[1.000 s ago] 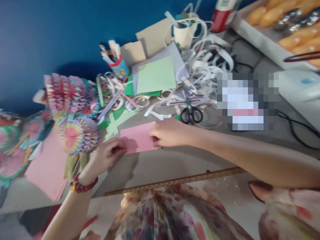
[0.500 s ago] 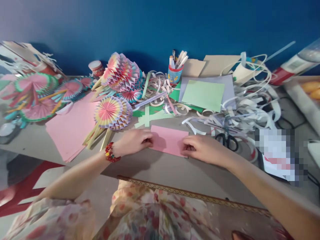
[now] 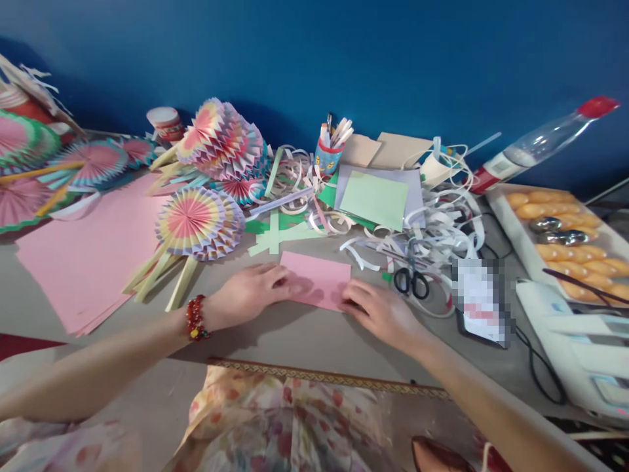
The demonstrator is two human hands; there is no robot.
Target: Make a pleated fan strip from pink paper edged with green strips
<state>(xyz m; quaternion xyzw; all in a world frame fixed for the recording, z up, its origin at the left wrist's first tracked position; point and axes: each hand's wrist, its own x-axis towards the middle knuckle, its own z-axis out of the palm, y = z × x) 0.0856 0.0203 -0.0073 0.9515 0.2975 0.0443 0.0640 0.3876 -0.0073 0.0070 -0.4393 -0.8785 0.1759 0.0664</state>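
A small rectangle of pink paper point(image 3: 318, 270) lies on the grey table in front of me. My left hand point(image 3: 253, 290), with a red bead bracelet point(image 3: 195, 318) at the wrist, has its fingers bent together on the paper's lower left edge. At the right edge, my right hand point(image 3: 378, 311) pinches the paper between thumb and fingers. Black-handled scissors point(image 3: 411, 283) rest just beyond my right hand. To the left are a pleated paper fan point(image 3: 199, 223) with pale sticks and a stack of large pink sheets point(image 3: 93, 252).
Behind the paper lie light green sheets point(image 3: 374, 200), curled paper strips point(image 3: 442, 216) and a pen cup point(image 3: 328, 157). On the right are a phone point(image 3: 484, 305), a tray of yellow food point(image 3: 565, 203), a bottle point(image 3: 545, 141) and a white device point(image 3: 574, 347). More fans point(image 3: 93, 164) crowd the left.
The view has swung right, bringing the food tray and white device into sight. My left fingers have slid a little along the paper's lower edge; my right hand stays at the right edge.
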